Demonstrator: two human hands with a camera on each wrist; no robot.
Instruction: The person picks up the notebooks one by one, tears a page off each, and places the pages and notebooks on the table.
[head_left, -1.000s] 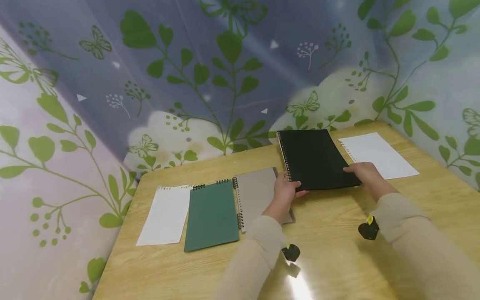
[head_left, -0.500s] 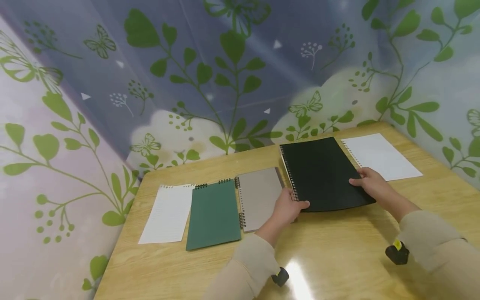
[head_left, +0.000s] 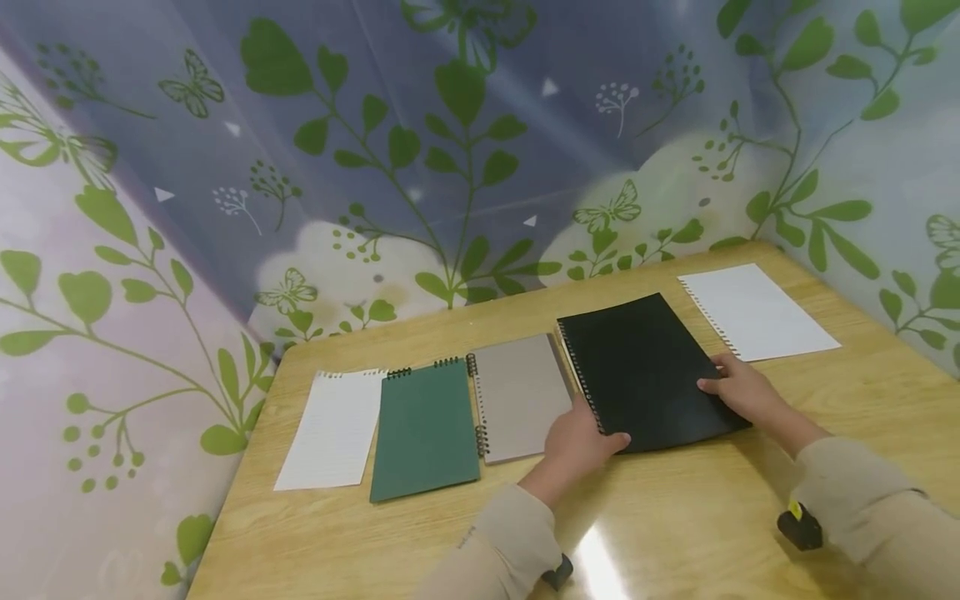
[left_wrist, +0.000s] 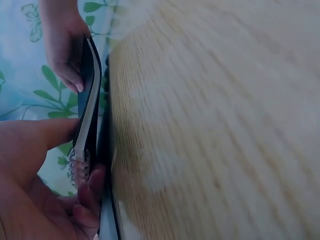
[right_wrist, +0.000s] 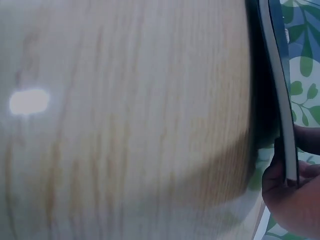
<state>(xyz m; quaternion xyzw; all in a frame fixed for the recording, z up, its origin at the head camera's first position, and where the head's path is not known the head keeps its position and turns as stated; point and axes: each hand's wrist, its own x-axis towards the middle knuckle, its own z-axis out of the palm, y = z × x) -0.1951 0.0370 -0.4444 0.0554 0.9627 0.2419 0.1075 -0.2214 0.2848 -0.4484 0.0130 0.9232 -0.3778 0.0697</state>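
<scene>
A black spiral notebook (head_left: pixel 645 375) is held between both hands, its coil binding on the left side. My left hand (head_left: pixel 581 442) grips the lower left corner, thumb on the cover. In the left wrist view its fingers curl under the wire coils (left_wrist: pixel 79 167). My right hand (head_left: pixel 742 390) pinches the right edge, thumb on top and fingers beneath. Seen edge-on in the right wrist view, the notebook's page block (right_wrist: pixel 282 90) hangs just over the wooden table (right_wrist: pixel 150 100) and bows slightly. A grey-brown spiral notebook (head_left: pixel 521 400) lies immediately left of it, partly behind my left hand.
Left of the grey-brown notebook lie a green spiral notebook (head_left: pixel 425 429) and a lined white sheet (head_left: pixel 330 429) with torn holes. Another white sheet (head_left: pixel 759 312) with a perforated edge lies at the right. A leaf-patterned curtain (head_left: pixel 390 150) hangs behind the table.
Both hands have brought the black notebook toward the near side and lower, closer to the table. More table shows behind it now. The other notebooks and sheets have stayed in place.
</scene>
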